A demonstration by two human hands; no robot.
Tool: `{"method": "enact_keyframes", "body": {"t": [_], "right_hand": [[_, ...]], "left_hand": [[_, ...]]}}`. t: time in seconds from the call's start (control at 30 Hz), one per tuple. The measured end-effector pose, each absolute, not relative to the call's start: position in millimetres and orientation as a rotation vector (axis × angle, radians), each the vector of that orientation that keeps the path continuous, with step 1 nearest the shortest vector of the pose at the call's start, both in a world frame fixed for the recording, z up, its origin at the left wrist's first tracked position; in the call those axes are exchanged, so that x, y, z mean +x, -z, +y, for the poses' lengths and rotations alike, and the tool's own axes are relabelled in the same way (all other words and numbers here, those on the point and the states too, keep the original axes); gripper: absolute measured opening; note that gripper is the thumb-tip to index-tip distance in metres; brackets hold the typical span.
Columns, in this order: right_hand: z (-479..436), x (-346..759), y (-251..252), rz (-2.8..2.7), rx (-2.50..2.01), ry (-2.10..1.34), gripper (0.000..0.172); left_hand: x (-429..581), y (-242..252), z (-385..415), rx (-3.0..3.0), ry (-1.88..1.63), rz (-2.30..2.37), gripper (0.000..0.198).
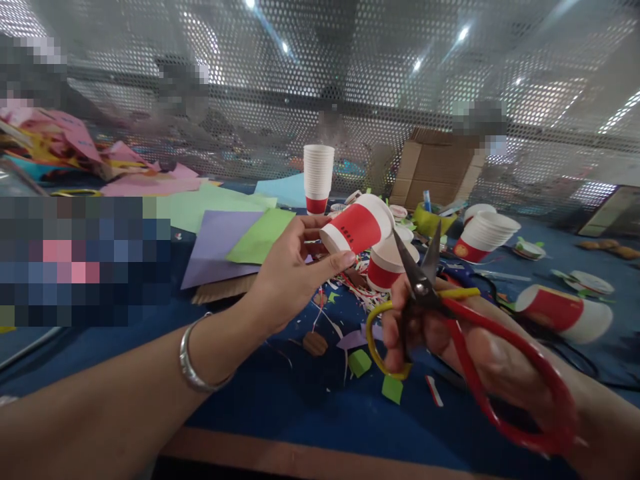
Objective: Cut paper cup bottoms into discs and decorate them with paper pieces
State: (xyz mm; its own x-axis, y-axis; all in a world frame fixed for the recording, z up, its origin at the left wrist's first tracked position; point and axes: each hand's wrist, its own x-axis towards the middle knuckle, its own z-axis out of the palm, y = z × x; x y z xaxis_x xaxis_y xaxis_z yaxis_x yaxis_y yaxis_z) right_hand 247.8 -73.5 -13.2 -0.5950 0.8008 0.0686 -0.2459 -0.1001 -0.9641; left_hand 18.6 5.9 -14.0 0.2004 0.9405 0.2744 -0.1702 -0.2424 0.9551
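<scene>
My left hand (287,270) grips a red and white paper cup (356,225) by its base, tilted with the mouth pointing up and to the right. My right hand (450,337) holds a pair of scissors (427,280) with one red and one yellow handle loop. The dark blades stand apart just below and right of the cup's rim, not touching it. A silver bangle (193,360) sits on my left wrist. Both hands hover over the blue table (310,407).
A tall stack of cups (318,177) stands behind, with more cups lying on their sides at right (485,237) (565,312). Purple and green paper sheets (235,243) lie to the left, paper scraps (360,360) below my hands. A perforated screen (350,100) and a cardboard box (435,173) close the back.
</scene>
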Motion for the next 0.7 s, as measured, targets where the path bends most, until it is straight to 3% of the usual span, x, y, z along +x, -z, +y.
{"method": "enact_keyframes", "body": {"t": [0.1,0.7], "right_hand": [[-74.3,248.9,9.9,-1.562,-0.755,-1.655,0.045],[-73.3,242.1,3.1,-1.75,-1.14,-1.468,0.058]], "left_hand": [[18.4,12.7,4.4,1.423,-1.281,0.822,0.056],[22.7,2.5,-9.4,1.469,-1.327,0.764,0.043]]}}
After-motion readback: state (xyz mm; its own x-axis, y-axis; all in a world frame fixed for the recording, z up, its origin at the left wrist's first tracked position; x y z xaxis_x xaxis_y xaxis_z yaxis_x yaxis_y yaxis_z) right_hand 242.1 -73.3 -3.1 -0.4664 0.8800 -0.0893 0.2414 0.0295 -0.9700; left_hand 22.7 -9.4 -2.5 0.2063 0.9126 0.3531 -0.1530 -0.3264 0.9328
